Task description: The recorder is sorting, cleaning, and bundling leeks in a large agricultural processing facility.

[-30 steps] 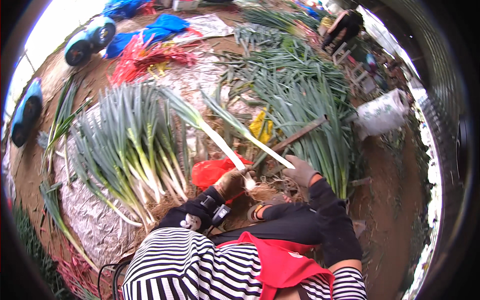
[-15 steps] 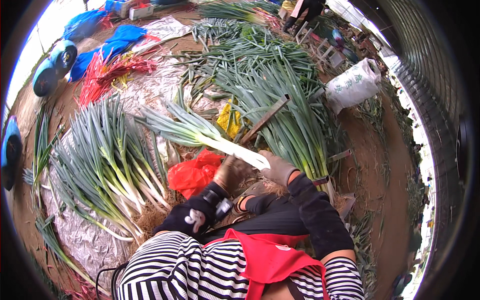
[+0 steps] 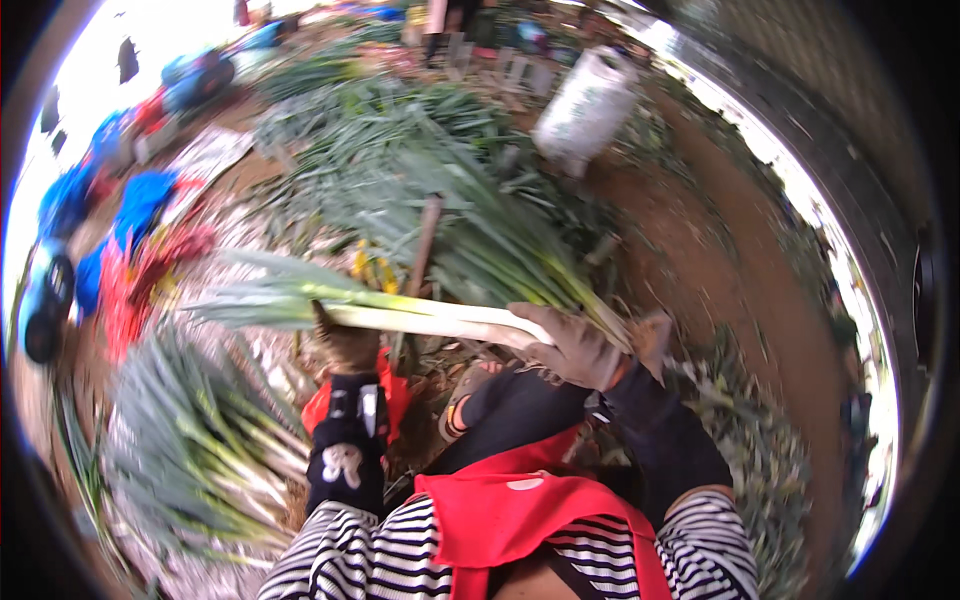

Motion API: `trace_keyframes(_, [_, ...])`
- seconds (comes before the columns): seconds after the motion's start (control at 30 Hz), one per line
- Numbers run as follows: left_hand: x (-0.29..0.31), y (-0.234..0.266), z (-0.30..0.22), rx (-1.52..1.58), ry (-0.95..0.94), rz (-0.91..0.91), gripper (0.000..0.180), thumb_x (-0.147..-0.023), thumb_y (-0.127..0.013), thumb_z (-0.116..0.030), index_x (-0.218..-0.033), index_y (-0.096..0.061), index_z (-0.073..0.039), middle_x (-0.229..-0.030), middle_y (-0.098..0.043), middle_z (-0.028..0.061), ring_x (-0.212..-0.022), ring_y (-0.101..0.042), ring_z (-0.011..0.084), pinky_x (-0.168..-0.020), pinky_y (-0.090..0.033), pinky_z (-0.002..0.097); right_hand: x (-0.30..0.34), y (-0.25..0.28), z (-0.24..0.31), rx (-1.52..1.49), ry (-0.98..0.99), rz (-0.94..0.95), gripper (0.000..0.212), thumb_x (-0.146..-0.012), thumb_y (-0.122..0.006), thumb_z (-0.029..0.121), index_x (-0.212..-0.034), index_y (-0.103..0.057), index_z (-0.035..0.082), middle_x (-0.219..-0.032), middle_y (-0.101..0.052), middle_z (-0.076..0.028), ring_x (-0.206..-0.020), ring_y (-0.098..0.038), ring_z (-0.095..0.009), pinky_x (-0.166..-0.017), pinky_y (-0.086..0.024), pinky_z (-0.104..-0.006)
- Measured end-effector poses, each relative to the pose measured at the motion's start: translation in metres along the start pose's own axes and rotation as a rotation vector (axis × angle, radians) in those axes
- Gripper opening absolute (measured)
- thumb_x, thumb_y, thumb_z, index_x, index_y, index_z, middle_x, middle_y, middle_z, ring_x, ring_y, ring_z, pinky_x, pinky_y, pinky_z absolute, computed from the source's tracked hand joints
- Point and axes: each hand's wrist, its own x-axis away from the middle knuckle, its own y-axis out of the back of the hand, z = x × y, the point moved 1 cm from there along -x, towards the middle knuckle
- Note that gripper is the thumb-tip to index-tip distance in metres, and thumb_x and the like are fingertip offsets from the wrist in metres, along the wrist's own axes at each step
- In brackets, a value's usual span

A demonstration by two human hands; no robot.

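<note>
A bunch of long green onions (image 3: pixel 430 315) lies crosswise in front of me, white ends to the right and leaves to the left. My right hand (image 3: pixel 575 345), in a grey-brown glove, is closed around the white root end. My left hand (image 3: pixel 345 345), gloved too, grips the bunch from below where white turns to green, its thumb up on the near leaves. A large pile of green onions (image 3: pixel 490 225) spreads just beyond the bunch. On my left lies another heap of green onions (image 3: pixel 200 440), roots toward me. A red plastic bag (image 3: pixel 393 400) sits beside my left wrist.
A rusty metal bar (image 3: pixel 426 240) sticks up before the pile. Red ties (image 3: pixel 125 290) and blue cloth (image 3: pixel 145 200) lie at far left. A white plastic roll (image 3: pixel 587 110) stands beyond the pile. Trimmed leaves (image 3: pixel 750 440) cover ground at right. Another person (image 3: pixel 445 20) is far off.
My view has swung to the right. My left hand has slid leftward along the bunch from near the white end to the leaf bases. The right hand still grips the root end.
</note>
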Motion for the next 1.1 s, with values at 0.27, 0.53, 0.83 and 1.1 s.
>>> trace_keyframes(0.27, [-0.024,-0.151,0.081,-0.292,0.133,0.200,0.047,-0.088,-0.061,-0.018,-0.131,-0.047,-0.005,-0.125,-0.057,0.0135,-0.121,-0.052,0.0274,-0.110,-0.034,0.0530,0.058,0.038,-0.047,0.250,-0.256,-0.452,0.036,-0.088,-0.066,0.022,-0.120,-0.054,0.012,-0.097,-0.061,-0.013,-0.090,-0.064,-0.033,-0.073,-0.051,-0.0421])
trace_keyframes(0.53, [-0.050,-0.207,0.198,-0.480,0.473,0.182,0.044,-0.087,-0.065,-0.009,-0.127,-0.047,-0.001,-0.114,-0.060,0.0133,-0.109,-0.059,0.0311,-0.098,-0.047,0.0497,0.094,0.075,-0.132,-0.070,-0.317,-0.575,0.031,-0.088,-0.068,0.015,-0.116,-0.057,0.006,-0.101,-0.064,-0.010,-0.092,-0.064,-0.024,-0.080,-0.051,-0.0340])
trace_keyframes(0.83, [-0.033,-0.144,0.215,-0.550,0.484,0.188,0.026,-0.092,-0.065,-0.012,-0.116,-0.056,-0.010,-0.091,-0.057,-0.0021,-0.080,-0.052,0.0101,-0.082,-0.047,0.0336,0.177,-0.030,-0.289,-0.418,-0.867,-0.002,0.037,-0.095,-0.059,0.029,-0.127,-0.057,0.009,-0.108,-0.066,-0.012,-0.102,-0.060,-0.018,-0.090,-0.048,-0.0338])
trace_keyframes(1.1, [-0.061,-0.140,0.212,-0.474,0.483,0.290,0.034,-0.091,-0.068,-0.025,-0.118,-0.054,-0.010,-0.094,-0.056,-0.0013,-0.083,-0.052,0.0115,-0.087,-0.048,0.0368,0.156,-0.046,-0.336,-0.008,-1.013,0.142,0.053,-0.094,-0.051,0.039,-0.134,-0.051,0.005,-0.137,-0.050,-0.020,-0.122,-0.052,-0.039,-0.102,-0.042,-0.0428])
